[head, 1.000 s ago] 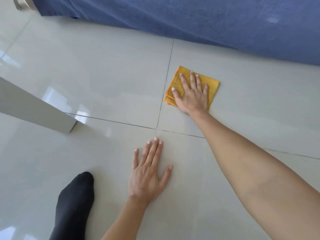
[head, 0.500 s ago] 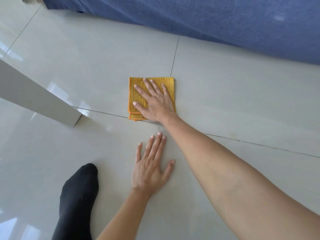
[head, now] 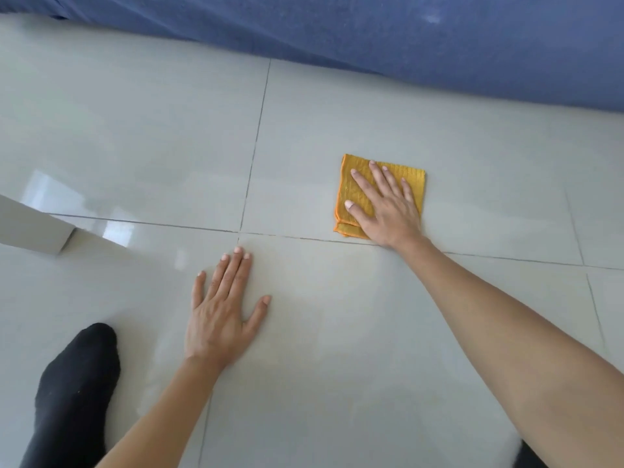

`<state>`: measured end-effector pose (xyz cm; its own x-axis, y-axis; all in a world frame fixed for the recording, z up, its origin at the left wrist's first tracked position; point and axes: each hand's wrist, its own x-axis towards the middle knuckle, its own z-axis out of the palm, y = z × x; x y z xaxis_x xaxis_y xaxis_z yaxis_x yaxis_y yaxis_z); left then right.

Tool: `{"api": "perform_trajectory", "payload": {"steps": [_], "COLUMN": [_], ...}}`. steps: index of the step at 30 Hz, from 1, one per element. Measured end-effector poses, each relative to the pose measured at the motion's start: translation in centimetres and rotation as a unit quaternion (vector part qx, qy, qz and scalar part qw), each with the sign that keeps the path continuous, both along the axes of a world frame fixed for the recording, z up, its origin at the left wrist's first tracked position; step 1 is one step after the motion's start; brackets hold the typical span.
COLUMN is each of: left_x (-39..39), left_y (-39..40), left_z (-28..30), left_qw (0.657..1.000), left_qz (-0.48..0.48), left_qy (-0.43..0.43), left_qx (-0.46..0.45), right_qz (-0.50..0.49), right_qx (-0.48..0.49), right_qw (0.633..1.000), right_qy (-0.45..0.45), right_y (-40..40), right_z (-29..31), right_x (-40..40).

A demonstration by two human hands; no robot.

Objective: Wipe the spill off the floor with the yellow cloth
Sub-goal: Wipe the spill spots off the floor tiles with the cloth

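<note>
A folded yellow cloth (head: 356, 194) lies flat on the pale glossy floor tiles (head: 135, 130), just beyond a grout line and right of the tile crossing. My right hand (head: 388, 207) presses down on the cloth with its fingers spread and covers its right half. Nearer to me, my left hand (head: 223, 312) rests flat on the tile with fingers apart and holds nothing. I cannot make out a spill on the shiny floor.
A blue fabric-covered piece of furniture (head: 405, 35) runs along the far side. A white furniture leg (head: 33, 228) stands at the left. My foot in a black sock (head: 77, 390) rests on the floor at the lower left.
My right hand has slid the cloth back to the right, across the vertical grout line, after sweeping it left. My left hand has stayed planted on the tile.
</note>
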<state>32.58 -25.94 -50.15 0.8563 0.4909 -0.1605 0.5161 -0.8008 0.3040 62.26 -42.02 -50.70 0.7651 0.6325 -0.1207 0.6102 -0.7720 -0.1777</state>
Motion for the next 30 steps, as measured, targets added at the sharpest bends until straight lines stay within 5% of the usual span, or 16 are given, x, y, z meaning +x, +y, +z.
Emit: {"api": "perform_trajectory", "payload": {"steps": [19, 24, 30], "left_x": [0.2, -0.9, -7.5], "left_y": [-0.5, -1.2, -2.3], "left_z": [0.4, 0.7, 0.6], "left_qw": [1.000, 1.000, 0.999], "left_qz": [0.007, 0.010, -0.030], "left_qy": [0.011, 0.011, 0.038], "left_qx": [0.019, 0.001, -0.001], "right_qz": [-0.275, -0.363, -0.341], "right_qx": [-0.027, -0.033, -0.020], "right_qw": [0.961, 0.931, 0.940], "right_qy": [0.009, 0.011, 0.019], "right_y": [-25.8, -23.8, -15.1], "right_z": [0.5, 0.1, 0.2], "right_x": [5.6, 0.8, -2.1]}}
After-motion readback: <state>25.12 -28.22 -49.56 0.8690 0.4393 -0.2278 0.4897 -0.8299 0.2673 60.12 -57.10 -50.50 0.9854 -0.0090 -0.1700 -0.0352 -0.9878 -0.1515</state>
